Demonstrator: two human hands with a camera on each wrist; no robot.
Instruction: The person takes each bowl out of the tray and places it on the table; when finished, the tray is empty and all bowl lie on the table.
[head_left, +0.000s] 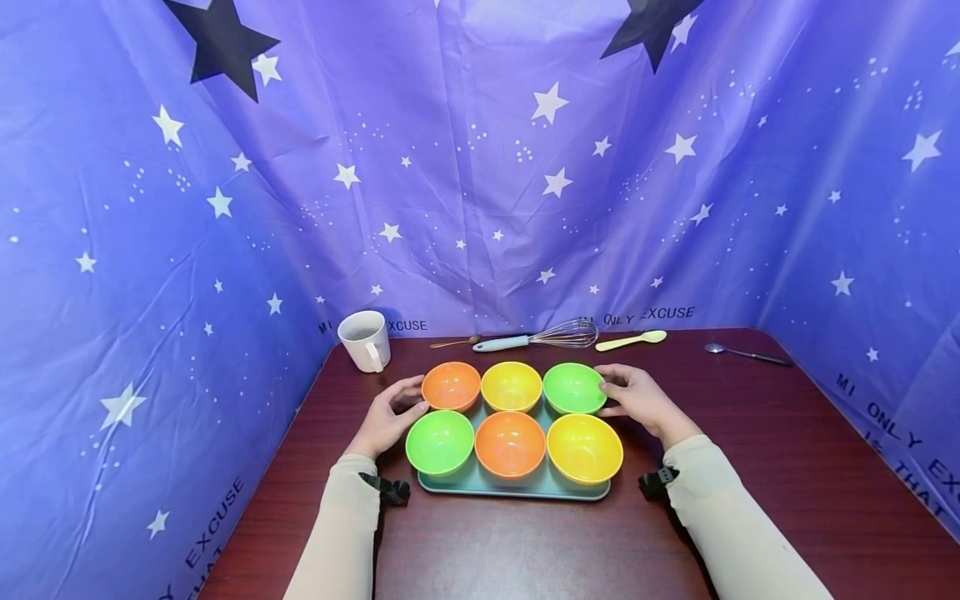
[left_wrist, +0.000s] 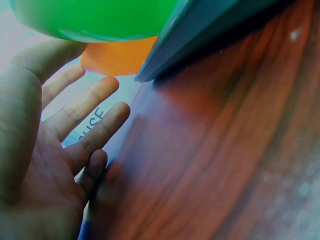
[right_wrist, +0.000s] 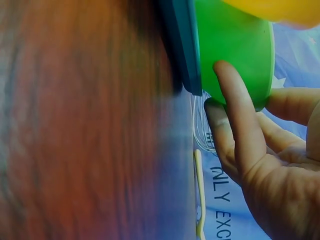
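Observation:
Several bowls stand in two rows on a teal tray (head_left: 517, 490). The back row holds an orange bowl (head_left: 451, 387), a yellow bowl (head_left: 512, 387) and a green bowl (head_left: 574, 388). In front are another green bowl (head_left: 440, 442), another orange bowl (head_left: 510, 445) and another yellow bowl (head_left: 584, 449). My left hand (head_left: 390, 414) is beside the back orange bowl, its fingers loosely spread in the left wrist view; contact is unclear. My right hand (head_left: 642, 398) pinches the back green bowl, thumb at the rim and fingers (right_wrist: 240, 110) along its outer side.
Along the back of the dark red table (head_left: 510, 550) lie a small spoon (head_left: 455, 342), a whisk (head_left: 536, 337), a pale yellow spoon (head_left: 631, 340) and a metal spoon (head_left: 746, 354). A white mug (head_left: 364, 340) stands back left. Starry blue cloth (head_left: 465, 192) surrounds the table.

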